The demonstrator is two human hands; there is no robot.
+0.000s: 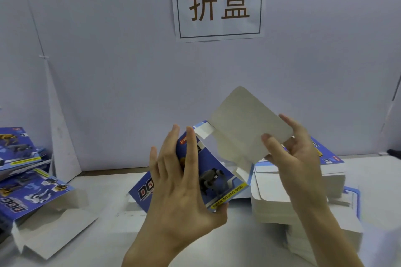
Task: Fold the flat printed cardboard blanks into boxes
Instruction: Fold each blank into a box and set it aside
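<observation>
The person holds one cardboard blank [217, 171] in the air above the white table [108, 234], near the middle of the view, with both hands. The blank is partly opened. Its blue printed panel, with pictures of toy dogs and a yellow stripe, faces the camera on the left. Its plain grey flap [243, 119] stands up and leans to the right.

The left hand [180, 182] lies on the blue panel with the back of the hand to the camera. The four fingers are straight and a little spread, and they press flat on the printed face. The thumb [222, 208] goes round the lower edge of the panel, at the corner of the yellow stripe, so the panel is clamped between thumb and fingers.

The right hand [297, 158] pinches the grey flap at its right edge. The thumb tip [267, 138] presses on the near side of the flap, and the other fingers reach up behind it; one fingertip shows above the edge.

Under the right forearm a thick stack of flat blanks [273, 201] lies on the table, white sides mostly up, with some blue printed corners showing at the right. At the left side of the table several folded boxes [32, 193] of the same blue print lie in a loose pile, some with the end flaps open.

On the white wall behind hangs a paper sign [218, 2] with two large brown characters inside a dark frame.
</observation>
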